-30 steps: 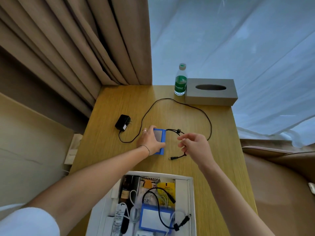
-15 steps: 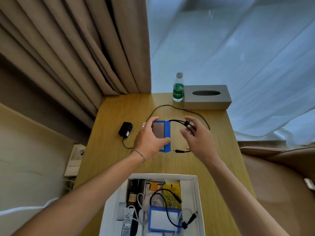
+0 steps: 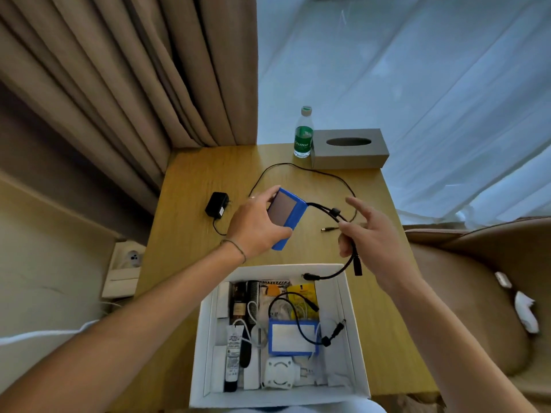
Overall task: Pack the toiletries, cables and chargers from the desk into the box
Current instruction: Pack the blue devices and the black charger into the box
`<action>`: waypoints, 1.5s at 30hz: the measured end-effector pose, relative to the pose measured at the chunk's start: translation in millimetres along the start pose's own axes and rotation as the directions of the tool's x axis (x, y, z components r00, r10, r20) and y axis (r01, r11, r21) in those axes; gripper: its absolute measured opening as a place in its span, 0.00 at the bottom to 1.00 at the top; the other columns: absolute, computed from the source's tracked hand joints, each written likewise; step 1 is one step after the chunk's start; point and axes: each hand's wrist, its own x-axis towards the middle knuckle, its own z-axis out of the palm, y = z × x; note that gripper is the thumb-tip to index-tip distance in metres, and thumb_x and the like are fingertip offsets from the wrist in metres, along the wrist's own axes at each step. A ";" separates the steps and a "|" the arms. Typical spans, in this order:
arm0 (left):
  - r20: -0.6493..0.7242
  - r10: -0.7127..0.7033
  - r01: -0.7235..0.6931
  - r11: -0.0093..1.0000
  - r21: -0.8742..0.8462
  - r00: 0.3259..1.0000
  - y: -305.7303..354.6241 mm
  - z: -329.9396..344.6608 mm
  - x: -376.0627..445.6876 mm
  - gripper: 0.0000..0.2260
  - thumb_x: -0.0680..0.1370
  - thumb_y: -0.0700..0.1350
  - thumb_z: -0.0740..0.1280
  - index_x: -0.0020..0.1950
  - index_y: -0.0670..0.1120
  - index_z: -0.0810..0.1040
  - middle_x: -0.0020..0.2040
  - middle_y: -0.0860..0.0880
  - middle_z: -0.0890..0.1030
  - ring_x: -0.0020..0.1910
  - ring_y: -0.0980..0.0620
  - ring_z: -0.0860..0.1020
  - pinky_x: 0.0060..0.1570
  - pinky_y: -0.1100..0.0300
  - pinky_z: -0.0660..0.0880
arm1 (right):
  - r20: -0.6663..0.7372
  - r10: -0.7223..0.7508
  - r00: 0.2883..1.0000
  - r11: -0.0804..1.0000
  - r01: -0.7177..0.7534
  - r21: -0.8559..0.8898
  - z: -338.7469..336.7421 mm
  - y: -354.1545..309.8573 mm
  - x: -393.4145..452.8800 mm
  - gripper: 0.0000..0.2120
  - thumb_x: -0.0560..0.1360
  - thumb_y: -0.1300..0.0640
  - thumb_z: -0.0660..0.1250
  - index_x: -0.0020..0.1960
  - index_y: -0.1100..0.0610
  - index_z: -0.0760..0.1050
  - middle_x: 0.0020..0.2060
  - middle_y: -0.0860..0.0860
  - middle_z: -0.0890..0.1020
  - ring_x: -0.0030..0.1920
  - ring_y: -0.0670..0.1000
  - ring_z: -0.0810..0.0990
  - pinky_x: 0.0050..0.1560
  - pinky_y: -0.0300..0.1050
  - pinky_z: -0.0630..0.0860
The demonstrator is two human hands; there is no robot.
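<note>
My left hand grips a blue battery pack and holds it tilted above the wooden desk. Its short black lead runs right into my right hand, which pinches it between thumb and fingers; the plug ends dangle over the far rim of the white box. The box holds a second blue pack, a tube, a comb, a white charger and cables. A black wall adapter with its long thin cable lies on the desk behind my hands.
A green-labelled water bottle and a grey tissue box stand at the desk's far edge. Brown curtains hang left, a sheer curtain right. A wall socket sits low left; a brown chair is right.
Both hands have lifted the blue pack and its lead off the desk and brought them nearer the box. My right hand now holds the lead with its plugs hanging down.
</note>
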 end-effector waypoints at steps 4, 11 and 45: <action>0.066 0.120 -0.130 0.974 0.185 0.991 0.9 -5.3 -11.9 0.42 0.63 0.54 0.75 0.76 0.54 0.66 0.61 0.53 0.77 0.51 0.53 0.76 0.39 0.58 0.74 | 0.097 -0.132 0.986 0.991 0.134 -0.014 -0.2 -2.0 -34.8 0.19 0.80 0.67 0.64 0.65 0.48 0.77 0.32 0.58 0.85 0.35 0.53 0.82 0.41 0.46 0.81; 0.276 0.270 -0.365 0.841 0.398 0.922 11.6 -3.8 -34.0 0.42 0.65 0.55 0.73 0.78 0.54 0.63 0.61 0.52 0.78 0.53 0.48 0.78 0.41 0.55 0.76 | 0.268 -0.107 0.957 0.980 0.055 0.192 -6.9 19.2 -78.7 0.15 0.76 0.77 0.59 0.49 0.67 0.83 0.44 0.63 0.87 0.48 0.60 0.87 0.46 0.41 0.82; 0.662 0.284 -0.687 0.538 0.489 0.693 -45.1 97.2 -67.7 0.37 0.74 0.48 0.72 0.79 0.49 0.57 0.64 0.48 0.78 0.57 0.46 0.79 0.51 0.52 0.77 | 0.356 0.269 0.895 0.185 0.315 -0.931 41.5 117.8 -106.5 0.06 0.73 0.65 0.65 0.44 0.55 0.77 0.31 0.49 0.71 0.32 0.53 0.71 0.33 0.45 0.68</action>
